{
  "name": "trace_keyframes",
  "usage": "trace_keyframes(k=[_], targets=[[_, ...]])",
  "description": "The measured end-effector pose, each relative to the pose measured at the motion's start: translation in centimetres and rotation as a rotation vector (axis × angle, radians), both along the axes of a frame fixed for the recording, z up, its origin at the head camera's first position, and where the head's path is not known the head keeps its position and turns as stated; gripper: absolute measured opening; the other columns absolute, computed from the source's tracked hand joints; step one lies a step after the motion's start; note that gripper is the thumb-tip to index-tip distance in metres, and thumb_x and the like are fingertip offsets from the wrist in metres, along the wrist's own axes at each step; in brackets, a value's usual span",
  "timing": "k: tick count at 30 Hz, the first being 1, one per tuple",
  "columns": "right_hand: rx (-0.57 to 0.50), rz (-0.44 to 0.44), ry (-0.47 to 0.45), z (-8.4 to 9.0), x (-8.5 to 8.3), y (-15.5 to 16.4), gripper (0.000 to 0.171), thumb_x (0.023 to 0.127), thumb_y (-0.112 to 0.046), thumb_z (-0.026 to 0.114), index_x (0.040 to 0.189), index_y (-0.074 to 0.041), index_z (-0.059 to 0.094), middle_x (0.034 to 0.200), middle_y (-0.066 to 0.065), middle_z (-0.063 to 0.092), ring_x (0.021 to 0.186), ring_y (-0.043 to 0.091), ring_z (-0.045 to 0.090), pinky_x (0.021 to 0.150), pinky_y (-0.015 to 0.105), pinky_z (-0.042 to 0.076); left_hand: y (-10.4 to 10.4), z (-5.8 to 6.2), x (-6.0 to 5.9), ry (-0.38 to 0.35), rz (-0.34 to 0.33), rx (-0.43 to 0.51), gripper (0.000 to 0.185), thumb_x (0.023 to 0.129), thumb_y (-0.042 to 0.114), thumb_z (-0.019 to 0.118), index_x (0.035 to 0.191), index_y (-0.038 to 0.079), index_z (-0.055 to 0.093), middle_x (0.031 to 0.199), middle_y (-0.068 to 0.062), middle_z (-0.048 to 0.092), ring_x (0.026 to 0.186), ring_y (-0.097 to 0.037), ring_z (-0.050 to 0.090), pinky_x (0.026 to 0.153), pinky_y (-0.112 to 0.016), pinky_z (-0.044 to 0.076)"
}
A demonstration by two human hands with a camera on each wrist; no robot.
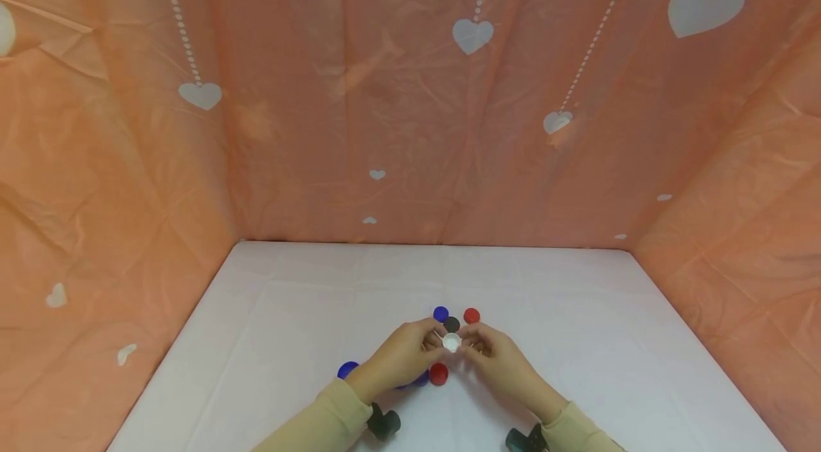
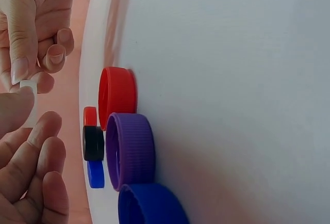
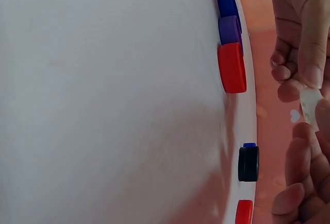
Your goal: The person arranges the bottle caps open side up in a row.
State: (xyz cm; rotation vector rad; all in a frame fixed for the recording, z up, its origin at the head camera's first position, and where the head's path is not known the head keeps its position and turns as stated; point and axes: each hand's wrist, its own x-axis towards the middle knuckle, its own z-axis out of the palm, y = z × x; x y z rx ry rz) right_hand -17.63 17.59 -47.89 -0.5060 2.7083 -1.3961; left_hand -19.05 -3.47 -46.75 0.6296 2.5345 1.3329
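White plastic bottle cap (image 1: 451,343) sits pinched between your left hand (image 1: 400,359) and right hand (image 1: 497,361), lifted just above the white table (image 1: 577,338). Six coloured caps, it seems, lie untouched nearby, so most remains undone.

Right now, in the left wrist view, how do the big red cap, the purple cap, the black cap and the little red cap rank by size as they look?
1. purple cap: largest, though it lies nearer the camera.
2. big red cap: slightly smaller.
3. black cap.
4. little red cap: smallest, partly hidden and farther off, so true sizes are unsure.
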Motion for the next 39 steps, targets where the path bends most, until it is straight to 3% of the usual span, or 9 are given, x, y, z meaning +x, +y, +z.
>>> trace_keyframes(k=[12,16,24,28,39], targets=[[-0.058,0.037,-0.068,-0.2,0.1,0.5,0.028,0.087,-0.027,0.073,0.108,-0.012,0.064,0.086,-0.002,0.064,0.075,0.014,0.058,0.064,0.025,0.049,0.7,-0.4,-0.1,0.051,0.006,-0.065,0.018,0.087,0.025,0.072,0.102,0.017,0.067,0.085,0.014,0.06,0.078,-0.005,0.056,0.07,-0.026,0.048],[-0.028,0.059,-0.102,-0.3,0.2,0.8,0.029,0.086,-0.031,0.073,0.107,-0.013,0.064,0.085,-0.002,0.063,0.076,0.016,0.057,0.064,0.026,0.05,1.1,-0.7,-0.1,0.069,0.0,-0.111,0.018,0.085,0.027,0.075,0.098,0.018,0.069,0.088,0.012,0.06,0.08,-0.006,0.054,0.072,-0.028,0.048],[0.05,0.095,-0.125,-0.8,0.4,1.3,0.021,0.087,-0.029,0.073,0.102,-0.017,0.064,0.084,-0.006,0.062,0.078,0.014,0.055,0.068,0.027,0.046,1.1,-1.3,0.2,0.105,-0.062,-0.218,0.035,0.077,0.04,0.08,0.104,0.019,0.071,0.088,0.013,0.059,0.084,-0.006,0.05,0.075,-0.028,0.046],[0.079,0.097,-0.13,-0.9,0.5,1.2,0.02,0.087,-0.026,0.073,0.102,-0.018,0.064,0.085,-0.006,0.061,0.077,0.015,0.054,0.067,0.028,0.044,1.0,-1.4,0.5,0.096,-0.068,-0.237,0.039,0.073,0.039,0.083,0.105,0.02,0.071,0.088,0.014,0.059,0.083,-0.006,0.049,0.073,-0.027,0.043],[0.15,0.094,-0.135,-1.3,0.5,1.1,0.02,0.084,-0.025,0.075,0.101,-0.021,0.065,0.088,-0.009,0.059,0.078,0.015,0.051,0.068,0.029,0.042,1.1,-1.9,0.6,0.187,-0.084,-0.311,0.038,0.07,0.036,0.085,0.1,0.018,0.071,0.088,0.013,0.056,0.082,-0.006,0.046,0.072,-0.025,0.039]])
